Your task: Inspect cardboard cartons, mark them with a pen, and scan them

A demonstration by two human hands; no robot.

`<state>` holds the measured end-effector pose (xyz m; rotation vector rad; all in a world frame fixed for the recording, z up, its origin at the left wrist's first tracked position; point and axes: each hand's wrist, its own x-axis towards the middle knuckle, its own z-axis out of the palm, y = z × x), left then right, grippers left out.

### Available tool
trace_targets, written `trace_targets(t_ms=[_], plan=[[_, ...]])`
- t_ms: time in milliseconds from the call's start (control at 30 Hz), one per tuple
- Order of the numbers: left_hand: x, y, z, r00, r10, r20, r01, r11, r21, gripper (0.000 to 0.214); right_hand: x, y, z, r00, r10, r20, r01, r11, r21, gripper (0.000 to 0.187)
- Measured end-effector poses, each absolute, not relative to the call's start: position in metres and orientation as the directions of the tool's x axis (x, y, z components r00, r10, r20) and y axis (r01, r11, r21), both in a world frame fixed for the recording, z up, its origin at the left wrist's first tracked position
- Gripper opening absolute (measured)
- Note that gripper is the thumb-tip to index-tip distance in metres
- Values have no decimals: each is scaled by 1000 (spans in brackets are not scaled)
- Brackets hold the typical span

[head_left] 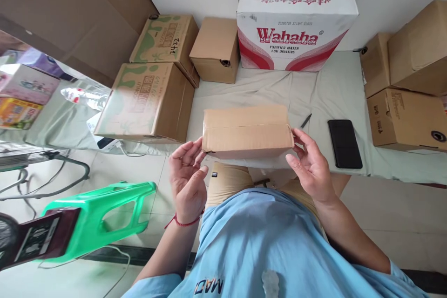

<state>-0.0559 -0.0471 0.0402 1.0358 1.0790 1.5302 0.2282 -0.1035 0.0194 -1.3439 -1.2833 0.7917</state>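
A small plain brown cardboard box (247, 137) sits in front of me at the near edge of the cloth-covered table, a seam running along it. My left hand (190, 179), a red cord at its wrist, has curled fingertips against the box's left end, its thumb off the cardboard. At the right end, my right hand (310, 165) bears its fingers on the side, with the thumb near the lower corner. The box is held between the two hands. Its ends partly hide some fingertips. Right of it lie a black phone (345, 143) and a dark pen-like object (306, 121).
Two printed cartons (139, 98) and a plain box (214, 46) stand at back left. A white Wahaha carton (296, 35) is against the wall. More brown boxes (405, 116) stack at right. A plastic bottle (87, 98) lies at left; a green stool (87, 214) stands below.
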Motion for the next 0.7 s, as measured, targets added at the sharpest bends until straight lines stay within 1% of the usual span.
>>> trace_targets(t_ms=[67, 133, 200, 267, 333, 433, 467, 533, 600, 700], plan=[[-55, -46, 27, -167, 983, 78, -245, -118, 962, 48, 230, -105, 5, 220, 970, 105, 197, 61, -978, 56], [-54, -48, 13, -149, 989, 6, -271, -46, 961, 43, 230, -105, -8, 227, 974, 18, 189, -26, -982, 53], [-55, -52, 3, -113, 993, -31, -289, -3, 957, 42, 230, -105, -18, 255, 966, -37, 162, -80, -984, 51], [-56, -58, 2, -44, 998, 34, -265, -44, 963, 47, 231, -103, -24, 306, 950, -64, 100, -99, -990, 48], [-57, -63, 10, 86, 983, 161, -181, -144, 973, 53, 235, -101, -27, 377, 923, -79, 16, -92, -996, 43], [-54, -68, 26, 316, 879, 358, -58, -358, 932, 60, 245, -97, -29, 474, 871, -129, -140, -70, -988, 39], [-51, -68, 30, 369, 832, 415, -40, -432, 901, 63, 248, -96, -30, 492, 857, -156, -194, -67, -979, 39], [-46, -68, 33, 410, 760, 504, -36, -539, 842, 69, 252, -96, -31, 506, 838, -207, -277, -69, -958, 38], [-42, -68, 32, 401, 747, 530, -44, -562, 826, 71, 253, -97, -30, 510, 831, -225, -302, -72, -951, 39], [-43, -67, 23, 362, 811, 459, -68, -468, 881, 67, 249, -100, -30, 505, 844, -178, -232, -65, -970, 44]])
